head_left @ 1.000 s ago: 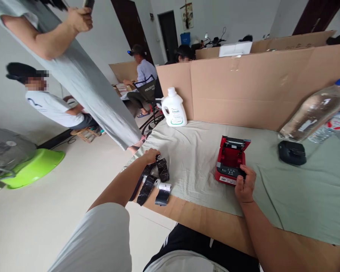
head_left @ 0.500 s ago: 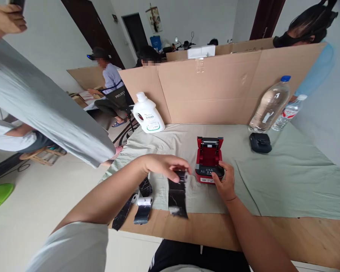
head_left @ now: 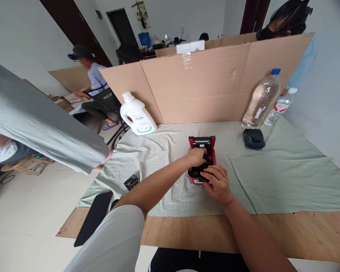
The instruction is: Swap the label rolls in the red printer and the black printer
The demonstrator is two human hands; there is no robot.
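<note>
A small red and black label printer (head_left: pixel 214 156) stands on the cloth, its lid (head_left: pixel 202 139) raised. My left hand (head_left: pixel 196 156) reaches down into its open compartment with curled fingers, over a roll of black paper that is mostly hidden. From there a black paper strip (head_left: pixel 202 174) runs over the printer's front. My right hand (head_left: pixel 217 183) is closed at the front right corner, fingers on top of the strip and thumb lower down. Left of my forearm, a black marbled paper piece (head_left: pixel 131 182) shows, partly covered by the arm.
A cardboard partition (head_left: pixel 198 88) stands behind. A white jug (head_left: pixel 138 118) leans at back left. Two water bottles, one large (head_left: pixel 262 100) and one small (head_left: pixel 282 107), stand at back right beside a black device (head_left: pixel 254 138). A flat dark slab (head_left: pixel 94 217) overhangs the left front edge.
My left hand has carried the black paper roll rightwards into the open printer. My right hand has shifted from the printer's right side onto the strip at its front. The view has turned slightly.
</note>
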